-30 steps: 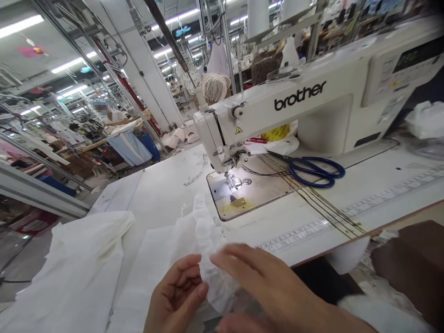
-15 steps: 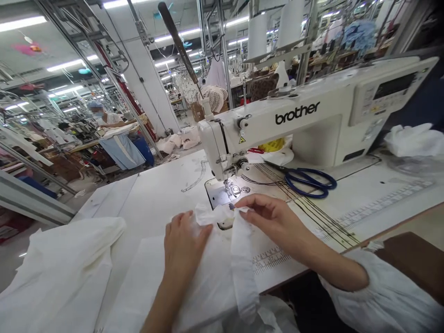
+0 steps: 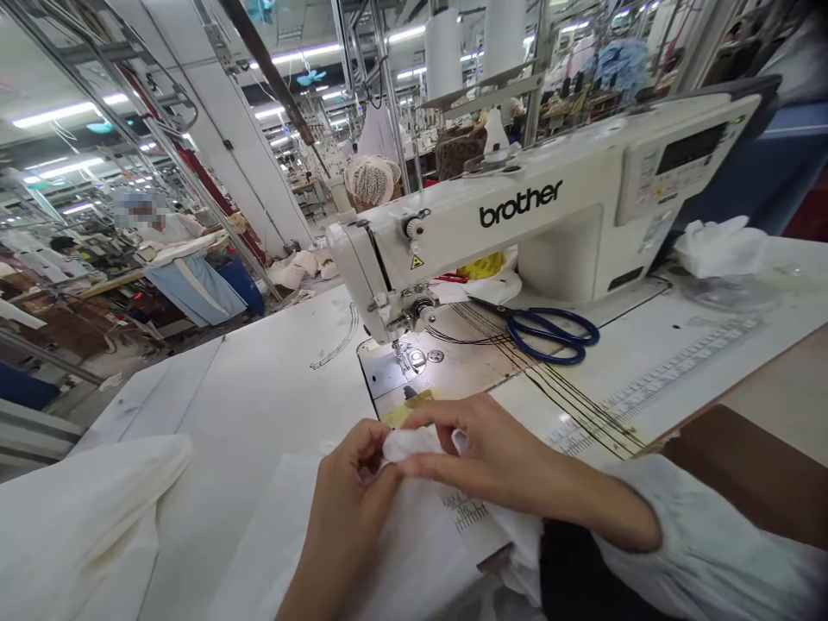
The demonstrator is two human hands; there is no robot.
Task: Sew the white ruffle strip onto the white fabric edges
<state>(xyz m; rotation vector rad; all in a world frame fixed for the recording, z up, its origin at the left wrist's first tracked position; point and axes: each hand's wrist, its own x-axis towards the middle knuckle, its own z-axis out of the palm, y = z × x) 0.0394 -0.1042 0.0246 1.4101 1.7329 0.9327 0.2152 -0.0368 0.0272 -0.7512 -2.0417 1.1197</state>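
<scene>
My left hand and my right hand meet at the near edge of the sewing table, both pinching a bunched fold of thin white fabric between thumbs and fingers. Below them a flat white cloth panel runs towards me. The fabric lies just in front of the needle plate of a white Brother lockstitch sewing machine. The presser foot and needle stand a short way beyond my fingertips, with nothing under them.
Blue-handled scissors lie on the machine table right of the needle. A white garment pile sits at the left, and crumpled white plastic at the right. Co-workers sit at machines beyond, among steel racks.
My hands have come together and pinched the white fabric into a tight fold. The strip no longer hangs loose below them. The whole view has shifted slightly left.
</scene>
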